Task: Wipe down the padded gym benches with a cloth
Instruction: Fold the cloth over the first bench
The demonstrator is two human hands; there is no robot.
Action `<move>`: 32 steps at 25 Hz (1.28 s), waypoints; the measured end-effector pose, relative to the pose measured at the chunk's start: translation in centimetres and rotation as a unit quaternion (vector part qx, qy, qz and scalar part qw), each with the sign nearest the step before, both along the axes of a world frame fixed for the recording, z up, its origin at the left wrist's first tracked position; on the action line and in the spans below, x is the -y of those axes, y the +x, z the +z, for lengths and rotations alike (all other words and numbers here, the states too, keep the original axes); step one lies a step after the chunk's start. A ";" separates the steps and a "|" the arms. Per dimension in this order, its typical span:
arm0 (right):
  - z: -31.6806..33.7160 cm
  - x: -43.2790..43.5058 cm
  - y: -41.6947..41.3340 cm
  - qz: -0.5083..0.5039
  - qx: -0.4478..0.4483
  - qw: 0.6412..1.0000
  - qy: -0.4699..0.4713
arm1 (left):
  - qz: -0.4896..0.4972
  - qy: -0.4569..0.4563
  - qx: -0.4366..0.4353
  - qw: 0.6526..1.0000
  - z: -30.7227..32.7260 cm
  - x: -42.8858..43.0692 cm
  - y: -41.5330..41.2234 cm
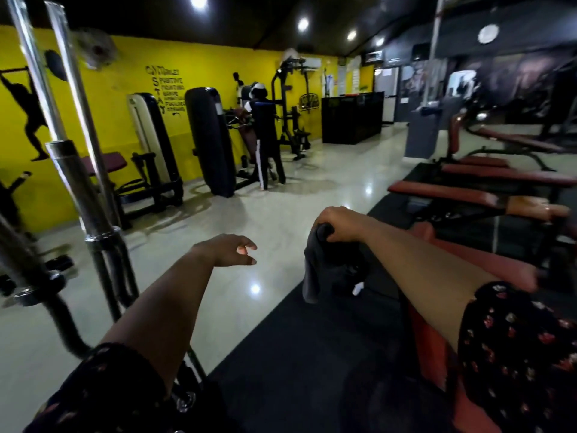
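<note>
**Cloth in hand, no pad touched yet: where this could slip**

The biggest hazard is the glossy tiled floor point(274, 210) stretching ahead of both hands. It shines like a wet surface, and I'd judge a hurried step off the black rubber mat point(296, 354) below the right hand could skid.

Next is the rack of chrome barbells point(78, 170) close to the outer side of the left hand point(229, 250). That hand is out in the air holding nothing, its fingers loosely bent and apart. A wide swing of that arm could knock a bar end.

The nearest red bench point(512, 271) lies under and to the outer side of the right forearm. More red benches point(443, 193) sit in a row beyond the right hand point(335, 221), and reaching them means stepping between dark frames and legs, which could catch a shin.

The right hand is clamped over the top of the dark cloth point(315, 267), which hangs bunched below the fist, clear of every pad. Wiped like that, it would probably touch only a narrow strip and miss the pad edges.

Far ahead of the left hand, a person point(263, 135) stands at a machine, well out of the way. A small white object point(358, 287) lies on the mat just below the cloth; I cannot tell what it is.
</note>
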State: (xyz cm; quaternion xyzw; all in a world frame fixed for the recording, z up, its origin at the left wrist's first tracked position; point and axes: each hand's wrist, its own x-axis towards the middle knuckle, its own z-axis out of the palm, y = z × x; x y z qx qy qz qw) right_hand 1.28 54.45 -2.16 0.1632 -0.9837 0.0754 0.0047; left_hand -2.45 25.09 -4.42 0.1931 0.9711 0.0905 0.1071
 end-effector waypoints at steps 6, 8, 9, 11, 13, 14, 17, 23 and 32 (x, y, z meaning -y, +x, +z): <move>-1.1 -10.0 9.1 -0.054 0.040 0.998 0.010 | -0.078 0.011 0.019 0.997 -2.2 -11.4 5.0; -1.8 -12.5 12.2 -0.063 0.038 0.997 0.010 | -0.091 0.014 0.023 0.995 -2.7 -14.5 6.9; -2.4 -14.0 13.8 -0.076 0.044 0.996 0.004 | -0.099 0.014 0.028 0.995 -3.1 -16.3 8.1; -3.7 -17.0 17.0 -0.104 0.065 0.992 0.007 | -0.111 0.015 0.043 0.993 -4.0 -19.7 10.7; -4.9 -20.0 20.4 -0.123 0.079 0.989 0.012 | -0.125 0.022 0.063 0.990 -4.8 -23.3 13.7; -5.5 -21.5 22.2 -0.133 0.085 0.987 0.008 | -0.132 0.030 0.074 0.988 -5.2 -25.1 15.3; -6.8 -24.5 26.1 -0.153 0.104 0.983 0.003 | -0.155 0.035 0.101 0.982 -7.0 -29.1 18.4; -9.5 -31.0 30.0 -0.208 0.140 0.968 -0.025 | -0.210 0.013 0.126 0.970 -9.4 -36.4 20.4; -12.1 -38.7 25.0 -0.249 0.155 0.956 -0.024 | -0.251 0.022 0.139 0.958 -13.3 -47.1 14.3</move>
